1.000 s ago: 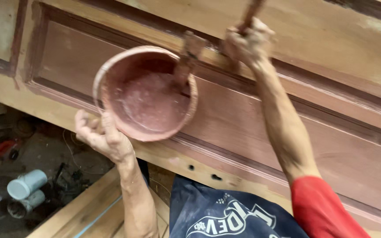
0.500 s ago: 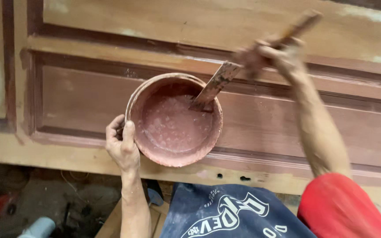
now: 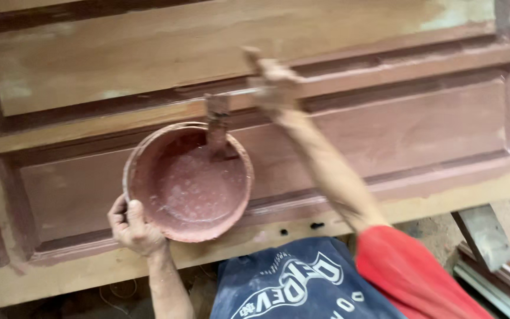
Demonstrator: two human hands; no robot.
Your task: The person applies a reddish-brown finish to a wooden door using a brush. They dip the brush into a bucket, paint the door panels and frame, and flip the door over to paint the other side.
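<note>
A round bowl (image 3: 149, 210) coated in reddish-brown paste sits over the lower panel of a wooden door (image 3: 119, 53) that lies flat. My left hand (image 3: 132, 227) grips the bowl's near-left rim. My right hand (image 3: 275, 82) reaches over the door and holds a flat wooden-handled scraper (image 3: 218, 121), blurred by motion. The scraper's blade hangs down at the bowl's far rim, smeared with the same paste. The lower door panel is stained reddish-brown; the upper panel is bare pale wood.
The door's near edge (image 3: 267, 233) has small dark holes. Grey and pale boards (image 3: 491, 248) lie at the lower right beside the door. Dark dirt floor (image 3: 101, 298) shows below the door edge. My blue printed apron and red sleeve fill the bottom centre.
The bowl and my left hand have held roughly in place while the view shifted. My right hand swung the scraper from a slanted dip in the bowl up to the far rim, blade down.
</note>
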